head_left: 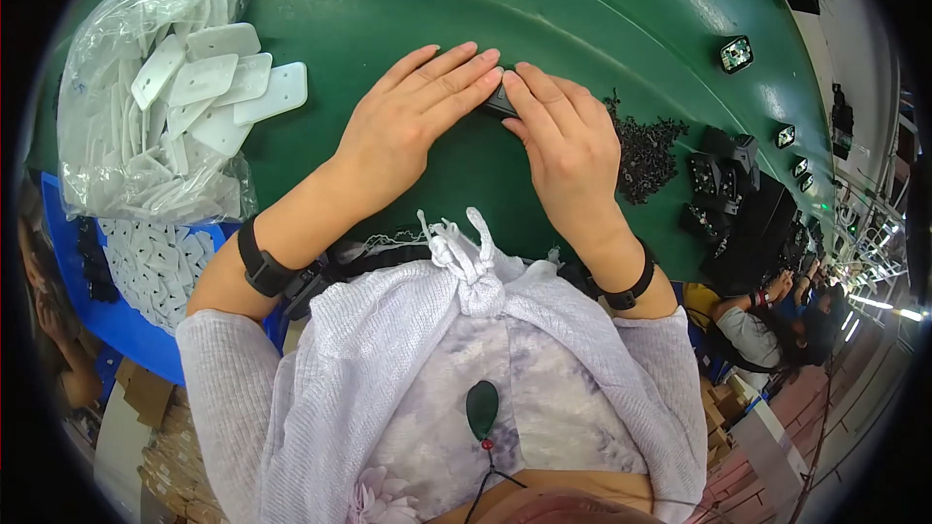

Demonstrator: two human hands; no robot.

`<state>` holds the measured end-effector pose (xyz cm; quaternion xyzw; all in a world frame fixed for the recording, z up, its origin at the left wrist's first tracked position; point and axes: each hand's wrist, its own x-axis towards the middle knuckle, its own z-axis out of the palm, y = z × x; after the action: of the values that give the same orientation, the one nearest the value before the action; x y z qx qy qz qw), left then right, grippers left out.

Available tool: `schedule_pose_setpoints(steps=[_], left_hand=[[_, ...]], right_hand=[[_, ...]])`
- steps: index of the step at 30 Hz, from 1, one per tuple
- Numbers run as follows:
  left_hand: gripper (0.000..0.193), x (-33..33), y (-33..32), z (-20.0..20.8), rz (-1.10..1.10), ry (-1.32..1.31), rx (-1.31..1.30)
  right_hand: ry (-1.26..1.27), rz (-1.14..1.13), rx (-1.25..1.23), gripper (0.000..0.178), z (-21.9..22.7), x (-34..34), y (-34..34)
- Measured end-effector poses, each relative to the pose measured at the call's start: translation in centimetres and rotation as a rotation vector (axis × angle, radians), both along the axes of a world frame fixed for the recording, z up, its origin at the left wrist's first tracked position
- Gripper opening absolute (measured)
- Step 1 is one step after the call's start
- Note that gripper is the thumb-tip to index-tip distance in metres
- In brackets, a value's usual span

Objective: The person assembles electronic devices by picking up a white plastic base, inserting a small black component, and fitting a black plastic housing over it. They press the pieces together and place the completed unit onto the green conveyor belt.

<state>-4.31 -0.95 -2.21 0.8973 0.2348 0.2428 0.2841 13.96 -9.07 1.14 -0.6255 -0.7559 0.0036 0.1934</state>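
Observation:
A small black case (500, 102) lies low over the green table, between my two hands and mostly hidden by them. My left hand (413, 114) reaches it from the left, long fingers pressed together and their tips at its far edge; the thumb is out of sight beneath. From the other side my right hand (566, 136) closes on the same case, thumb and bent fingers against it. Just right of that hand spreads a heap of tiny black parts (646, 155). What part of the case each fingertip presses is hidden.
On the left, a clear plastic bag (78, 126) spills white plates (206, 80) onto the green table (359, 10). Below it, a blue bin (73, 257) holds small white pieces (155, 267). Black housings (718, 180) pile up at right, near several small circuit-board units (736, 54). Another person (752, 330) sits beyond.

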Motion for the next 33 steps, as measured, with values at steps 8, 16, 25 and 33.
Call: schedule_pose_setpoints(steps=[8,16,25,33], left_hand=[[0.058,1.7,-1.1,0.5,0.095,0.129,0.303],[0.032,3.0,-0.8,3.0,0.178,-0.392,-1.103],[0.032,3.7,-1.1,3.4,0.179,-0.469,-1.198],[0.039,3.8,0.2,1.9,0.202,-0.418,-0.957]], right_hand=[[0.285,0.003,-0.161,0.039,1.2,2.4,1.6],[1.457,-0.122,-0.318,0.040,2.5,2.9,1.0],[1.248,-0.201,-0.151,0.042,2.6,1.3,2.0],[1.015,-0.136,-0.130,0.042,2.0,6.9,7.9]])
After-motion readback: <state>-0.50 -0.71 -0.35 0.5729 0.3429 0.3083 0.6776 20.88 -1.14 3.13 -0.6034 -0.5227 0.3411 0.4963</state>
